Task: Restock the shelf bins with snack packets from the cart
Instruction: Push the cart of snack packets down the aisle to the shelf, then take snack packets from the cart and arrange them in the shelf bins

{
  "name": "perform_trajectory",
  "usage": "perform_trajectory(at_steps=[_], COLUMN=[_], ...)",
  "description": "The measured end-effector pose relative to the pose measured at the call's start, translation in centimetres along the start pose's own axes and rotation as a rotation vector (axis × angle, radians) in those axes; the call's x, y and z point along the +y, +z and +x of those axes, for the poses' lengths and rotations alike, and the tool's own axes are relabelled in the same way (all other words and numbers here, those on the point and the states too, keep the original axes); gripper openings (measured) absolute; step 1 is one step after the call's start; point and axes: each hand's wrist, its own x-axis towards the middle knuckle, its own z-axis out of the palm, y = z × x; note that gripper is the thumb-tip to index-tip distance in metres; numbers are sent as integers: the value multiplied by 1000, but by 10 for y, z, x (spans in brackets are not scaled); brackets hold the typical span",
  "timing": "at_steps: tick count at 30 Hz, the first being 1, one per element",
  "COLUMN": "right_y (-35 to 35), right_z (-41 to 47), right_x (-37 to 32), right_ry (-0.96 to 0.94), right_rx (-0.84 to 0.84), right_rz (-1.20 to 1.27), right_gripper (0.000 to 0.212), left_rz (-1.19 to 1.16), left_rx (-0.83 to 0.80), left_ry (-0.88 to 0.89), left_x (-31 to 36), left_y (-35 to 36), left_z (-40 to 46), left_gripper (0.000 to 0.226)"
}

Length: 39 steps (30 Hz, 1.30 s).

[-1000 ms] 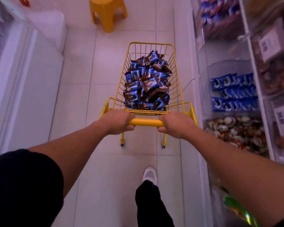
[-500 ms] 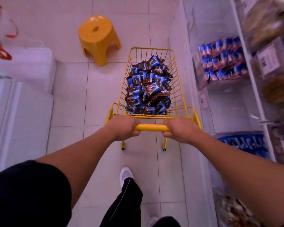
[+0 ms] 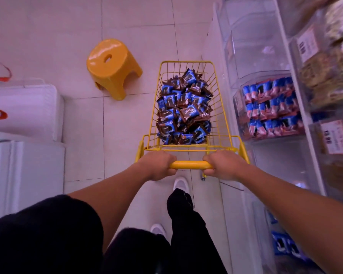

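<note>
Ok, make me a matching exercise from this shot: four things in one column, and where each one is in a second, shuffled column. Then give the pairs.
Things:
1. stool
2. snack packets
3. left hand
4. pink-and-blue packets

Places:
A. heaped inside the yellow cart
B. gripping the cart handle
C. on the floor, left of the cart
D. in a clear shelf bin, right of the cart

Pairs: 1-C, 2-A, 3-B, 4-D
</note>
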Motion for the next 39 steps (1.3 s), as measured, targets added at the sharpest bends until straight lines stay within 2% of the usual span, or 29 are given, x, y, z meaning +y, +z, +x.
perform_trajectory(at_steps=[5, 7, 8, 9, 11, 13, 14, 19, 22, 26, 31, 36, 39], right_y=[-24, -46, -63, -82, -122, -158, -171, -192, -204, -223, -229, -221, -215], right_z=[12, 23, 33, 46, 76, 113, 133, 218, 233, 228, 220, 251, 274], right_x=[1, -6, -12, -19, -39, -61, -72, -122, -142, -136, -99, -48, -21], right_ry=[89, 128, 139, 144, 169, 258, 320, 661, 865, 946, 1004, 1069, 1140], right_rx=[-282, -397, -388, -321, -60, 193, 245, 225, 320, 413, 627, 744, 804], right_rz=[182, 199, 214, 245, 391, 589, 649, 846, 991, 1156, 1364, 1517, 1552], right_gripper=[33, 39, 40, 39, 28, 21, 19, 14, 35, 33, 20, 26, 27], left_rz=[-188, -273, -302, -321, -330, -299, -277, -167, -88, -71, 61, 52, 25], left_rx=[-179, -126, -50, 41, 170, 178, 150, -8, -101, -156, -241, -225, -290], left_ry=[-10, -4, -6, -17, -65, -107, -111, 1, 61, 103, 200, 177, 169], left_x=[-1, -14, -26, -41, -78, -122, -145, -239, -269, -271, -226, -184, -165], left_y=[-36, -70, -90, -113, -158, -198, -214, -273, -306, -342, -376, -398, -400], left_z=[5, 1, -1, -2, -3, 0, 4, 30, 41, 71, 139, 220, 262], left_gripper=[31, 38, 36, 30, 18, 13, 11, 9, 9, 8, 14, 15, 15])
